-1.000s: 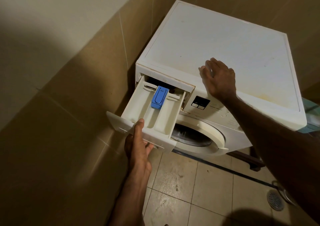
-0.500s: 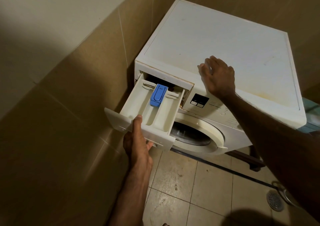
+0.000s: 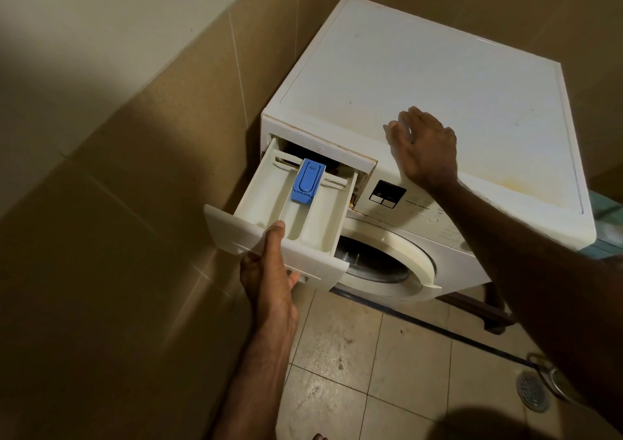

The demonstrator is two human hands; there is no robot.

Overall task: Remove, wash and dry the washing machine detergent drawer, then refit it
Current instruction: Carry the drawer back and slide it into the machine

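Under the drawer (image 3: pixel 290 210) front, left hand (image 3: pixel 266 271) grips; fingers seemingly hidden; right hand (image 3: pixel 424 150) rests flat on washer (image 3: pixel 421 79).

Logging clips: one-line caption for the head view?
Left hand grips the pulled-out detergent drawer; right hand rests on the washing machine.

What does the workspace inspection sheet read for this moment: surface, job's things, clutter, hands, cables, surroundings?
Surface: washing machine top, white, yellowish stain near its front right edge.
Job's things: detergent drawer pulled far out, rear still in the slot; blue insert in the middle compartment.
Clutter: nothing seen on the machine top.
Hands: left hand grips the drawer front, thumb on top; right hand rests flat on the machine's front top edge.
Cables: dark line along the floor under the machine, kind unclear.
Surroundings: tan tiled walls, tiled floor, floor drain.
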